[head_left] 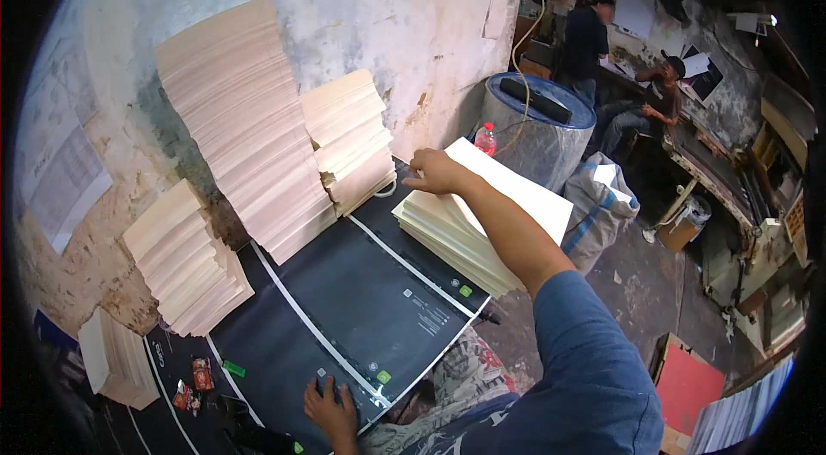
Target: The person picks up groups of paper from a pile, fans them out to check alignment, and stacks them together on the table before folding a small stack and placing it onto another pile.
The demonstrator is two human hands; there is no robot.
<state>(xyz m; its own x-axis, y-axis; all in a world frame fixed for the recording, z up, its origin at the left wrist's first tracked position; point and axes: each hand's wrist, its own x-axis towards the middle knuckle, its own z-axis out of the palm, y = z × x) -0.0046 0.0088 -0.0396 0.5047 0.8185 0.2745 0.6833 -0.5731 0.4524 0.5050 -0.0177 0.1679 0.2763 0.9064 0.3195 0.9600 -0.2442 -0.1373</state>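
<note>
While left hand (330,408) lay splayed on black, white-striped tabletop (348,274), any drag by curled right hand (439,171), grip unclear, could have skewed the cream, rectangular paper stack (452,241).

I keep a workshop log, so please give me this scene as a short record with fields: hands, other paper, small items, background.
Left hand: palm-down on the black tabletop
Right hand: at the left edge of the white-topped paper stack; grip unclear
Other paper: four cream paper stacks, toward the wall
Small items: red-capped bottle
Background: blue-lidded drum, standing person, seated person
</note>
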